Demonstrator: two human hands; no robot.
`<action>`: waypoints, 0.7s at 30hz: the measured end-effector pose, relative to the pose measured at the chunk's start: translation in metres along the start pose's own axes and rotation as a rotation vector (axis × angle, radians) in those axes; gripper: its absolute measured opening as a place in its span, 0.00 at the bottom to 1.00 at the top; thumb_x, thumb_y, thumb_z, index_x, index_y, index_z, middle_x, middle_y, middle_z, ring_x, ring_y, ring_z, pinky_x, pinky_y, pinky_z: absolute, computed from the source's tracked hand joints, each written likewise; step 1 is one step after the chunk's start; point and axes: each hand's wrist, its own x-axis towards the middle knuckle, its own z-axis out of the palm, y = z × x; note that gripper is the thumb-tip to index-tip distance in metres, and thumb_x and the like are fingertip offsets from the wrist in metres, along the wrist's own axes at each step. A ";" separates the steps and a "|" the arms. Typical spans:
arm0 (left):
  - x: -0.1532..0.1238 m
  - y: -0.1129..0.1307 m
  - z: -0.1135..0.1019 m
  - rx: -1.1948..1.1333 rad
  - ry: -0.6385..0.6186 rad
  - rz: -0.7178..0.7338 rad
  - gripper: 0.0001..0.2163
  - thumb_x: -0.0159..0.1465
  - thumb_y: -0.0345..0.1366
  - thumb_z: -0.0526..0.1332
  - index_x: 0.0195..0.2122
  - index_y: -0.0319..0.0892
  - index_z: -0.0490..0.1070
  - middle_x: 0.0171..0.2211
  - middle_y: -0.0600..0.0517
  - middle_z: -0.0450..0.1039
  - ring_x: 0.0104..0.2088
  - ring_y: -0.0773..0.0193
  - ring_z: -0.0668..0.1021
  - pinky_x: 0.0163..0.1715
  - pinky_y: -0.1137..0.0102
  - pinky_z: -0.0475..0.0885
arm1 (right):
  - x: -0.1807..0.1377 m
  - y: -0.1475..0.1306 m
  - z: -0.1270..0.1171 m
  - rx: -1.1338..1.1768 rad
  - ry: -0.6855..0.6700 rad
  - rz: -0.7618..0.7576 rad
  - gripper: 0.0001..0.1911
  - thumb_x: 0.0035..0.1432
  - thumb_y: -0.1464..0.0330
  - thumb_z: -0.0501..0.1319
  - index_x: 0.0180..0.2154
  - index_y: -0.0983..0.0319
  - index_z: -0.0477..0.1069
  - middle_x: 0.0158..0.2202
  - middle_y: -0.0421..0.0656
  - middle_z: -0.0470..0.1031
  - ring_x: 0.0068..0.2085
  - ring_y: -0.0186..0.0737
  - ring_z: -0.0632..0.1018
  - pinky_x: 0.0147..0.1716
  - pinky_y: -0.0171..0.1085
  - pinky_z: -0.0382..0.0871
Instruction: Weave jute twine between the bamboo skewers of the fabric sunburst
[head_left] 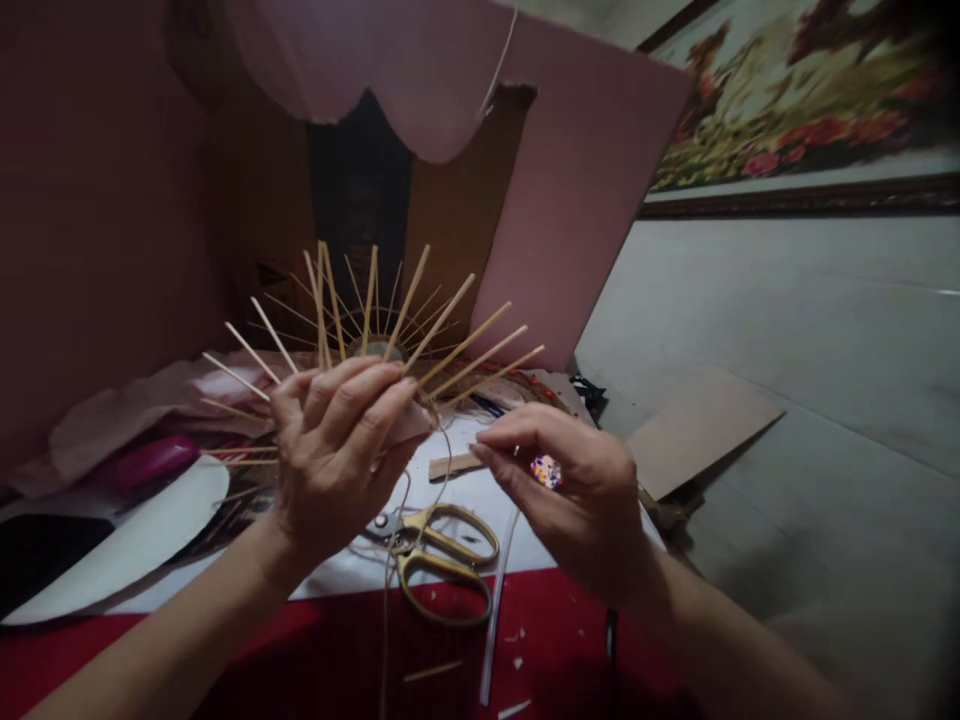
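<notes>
My left hand (337, 440) is closed around the middle of a round piece with wooden sticks (450, 318) fanning out from it. The hand hides much of its centre. Brown twine (448, 450) runs from the piece's right edge and hangs over the table. To the right, my right hand (562, 490) pinches thumb and forefinger together; what is between the tips is too small to make out. A small multicoloured thing (546, 471) shows within that hand's curl. Below both hands lie scissors (442, 560) with gold handles, their blades partly hidden.
Behind stands a pink cardboard panel (555, 200), with another thin-rayed stick piece (379, 315) before it. A white curved sheet (142, 540) and a magenta object (154, 460) lie left. A clear glue stick (499, 610) and scraps lie on the red cloth (330, 650). A flat board (705, 430) rests right.
</notes>
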 end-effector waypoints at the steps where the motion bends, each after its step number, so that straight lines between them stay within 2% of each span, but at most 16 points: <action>1: -0.001 0.001 0.000 -0.002 -0.005 -0.005 0.20 0.56 0.33 0.66 0.50 0.44 0.67 0.47 0.44 0.75 0.50 0.50 0.74 0.49 0.52 0.63 | 0.001 -0.001 0.005 0.030 0.050 -0.055 0.04 0.56 0.77 0.61 0.33 0.64 0.71 0.29 0.40 0.74 0.31 0.32 0.74 0.31 0.32 0.69; 5: -0.003 0.006 -0.002 -0.014 -0.014 0.001 0.19 0.56 0.31 0.65 0.49 0.43 0.67 0.47 0.44 0.75 0.50 0.50 0.74 0.50 0.51 0.62 | -0.002 0.007 0.019 0.051 0.151 -0.239 0.09 0.54 0.81 0.60 0.35 0.64 0.71 0.32 0.43 0.76 0.35 0.34 0.76 0.34 0.33 0.71; 9: -0.004 0.011 -0.003 -0.030 -0.024 0.014 0.19 0.56 0.30 0.65 0.49 0.43 0.67 0.47 0.44 0.75 0.50 0.50 0.74 0.50 0.51 0.62 | -0.006 0.015 0.022 -0.007 0.241 -0.302 0.10 0.54 0.81 0.61 0.37 0.62 0.71 0.33 0.43 0.75 0.34 0.34 0.76 0.32 0.34 0.73; 21: -0.003 0.014 -0.003 -0.039 -0.038 0.004 0.19 0.57 0.31 0.64 0.50 0.45 0.66 0.47 0.44 0.75 0.51 0.50 0.73 0.50 0.50 0.62 | -0.009 0.011 0.021 -0.141 0.201 -0.345 0.09 0.55 0.78 0.61 0.39 0.62 0.70 0.33 0.43 0.76 0.33 0.35 0.76 0.31 0.35 0.74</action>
